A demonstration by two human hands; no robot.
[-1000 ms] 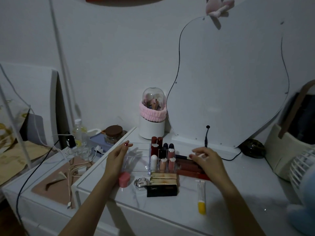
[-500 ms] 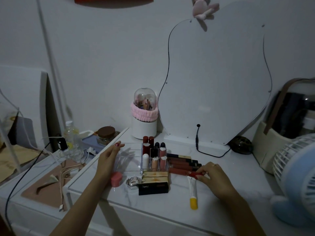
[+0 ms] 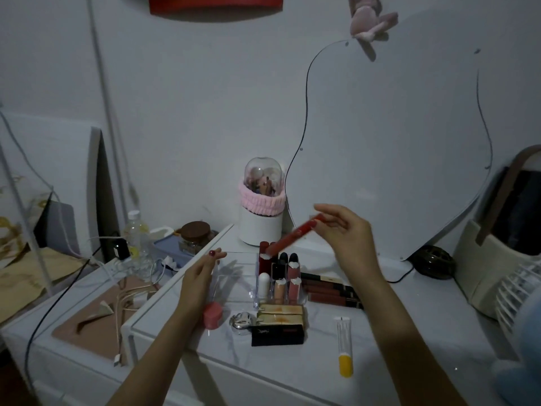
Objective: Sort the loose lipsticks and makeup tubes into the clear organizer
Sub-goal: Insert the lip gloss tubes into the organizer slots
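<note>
Overhead, the right hand [image 3: 348,238] pinches a red lip-gloss tube [image 3: 289,237] by its upper end between thumb and fingertips, the remaining fingers fanned loosely above. That tube slants down to the left, its lower tip hanging just over the back row of the clear organizer [image 3: 234,284]; whether the tip touches anything standing there cannot be told. Across from it, the left hand [image 3: 199,281] rests against the organizer's left side with its fingers straight and spread, a red-painted nail showing at the top. Its left compartments hold nothing visible, while the right ones carry upright dark red, black and pink lipsticks, a white stick [image 3: 263,284] and two pale tubes at the front. Just right of the organizer, several brown-red lip tubes [image 3: 329,291] with dark caps lie stacked side by side on the white tabletop [image 3: 409,332]. In front of the organizer sit gold boxes [image 3: 281,313], a black box [image 3: 277,334] touching them on the near side, a shiny silver piece [image 3: 241,320] just to the left, and a pink case [image 3: 212,315] beside the left wrist. A white tube with a yellow cap [image 3: 344,345] lies apart, nearer the table's front edge. Behind stands a white brush holder [image 3: 261,206] with a clear dome and a pink band, next to a curvy mirror [image 3: 389,142]. A white fan [image 3: 518,297] shows at the right edge, and a lower surface to the left carries cables, a bottle and a jar.
</note>
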